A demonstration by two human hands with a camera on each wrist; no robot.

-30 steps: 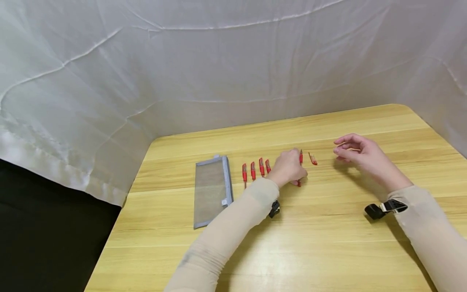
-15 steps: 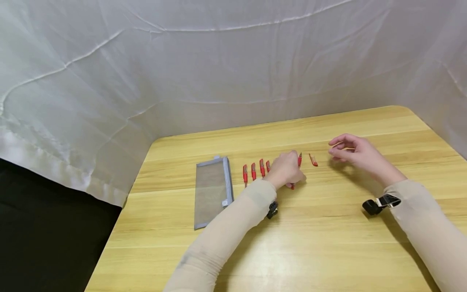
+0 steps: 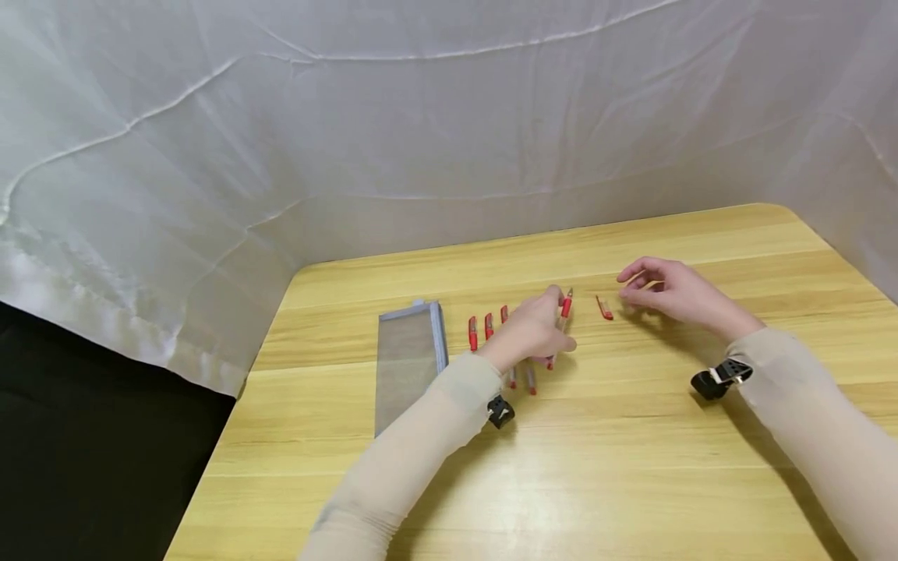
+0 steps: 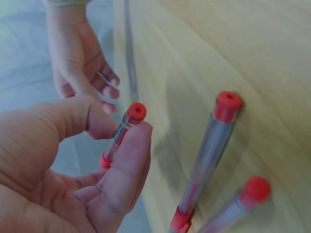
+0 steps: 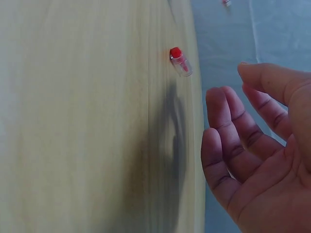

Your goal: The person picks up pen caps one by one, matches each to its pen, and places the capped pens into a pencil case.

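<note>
My left hand point(image 3: 553, 318) pinches a clear pen with red ends point(image 3: 563, 312) between thumb and fingers, tilted up off the wooden table point(image 3: 631, 436). The left wrist view shows the same pen point(image 4: 122, 132) gripped near its red end. My right hand point(image 3: 626, 287) hovers open with loosely bent fingers and holds nothing, just right of a small red-tipped clear cap point(image 3: 603, 308) lying on the table. In the right wrist view that cap point(image 5: 180, 61) lies beyond the fingers point(image 5: 233, 131).
Several more red pens point(image 3: 488, 327) lie in a row left of my left hand, two of them point(image 4: 209, 155) under it. A grey mesh pouch point(image 3: 407, 362) lies flat further left. White cloth point(image 3: 449, 140) walls the table's back and sides.
My left hand has drawn slightly left and toward me with the pen, tilting it. My right hand has drifted left, closer to the cap.
</note>
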